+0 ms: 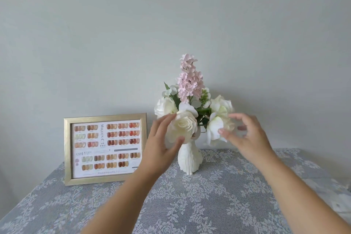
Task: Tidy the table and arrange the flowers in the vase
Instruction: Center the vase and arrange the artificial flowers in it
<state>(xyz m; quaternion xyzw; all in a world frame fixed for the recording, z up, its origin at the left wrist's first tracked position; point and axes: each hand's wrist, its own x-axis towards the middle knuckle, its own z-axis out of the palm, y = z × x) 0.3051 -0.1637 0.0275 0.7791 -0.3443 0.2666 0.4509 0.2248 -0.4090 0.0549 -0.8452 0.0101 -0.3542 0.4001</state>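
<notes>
While both of my hands sit up at the blooms, I judge the step in hand to be the last fluffing of the flowers (190,104), which already stand in the white vase (190,159) near the back middle of the worktop (209,205), on its lace cloth. To do this well, I want light touches on the petal edges only, turning each head outward so the bunch reads even from the front, and no downward push, since the vase is narrow at the foot and looks easy to tip. I would nudge one side at a time and let the other hand steady the bunch.

My left hand (161,144) reaches up from below with the palm facing right. Its fingers are straight and spread, the thumb touching the lower edge of the big white rose (181,127) and the fingertips lying against its upper left petals; it cups the flower and clamps nothing. My right hand (245,135) comes in from the right with the wrist bent, its fingers loosely curved toward the white flower (216,129) on that side. It is blurred, so I cannot tell whether the fingertips touch the petals, but it holds nothing firmly. The two hands stay well apart, one on each side of the bunch.

A gold picture frame (105,149) stands upright to the left of the vase, close to my left forearm, so I should mind it when I draw that arm back.
</notes>
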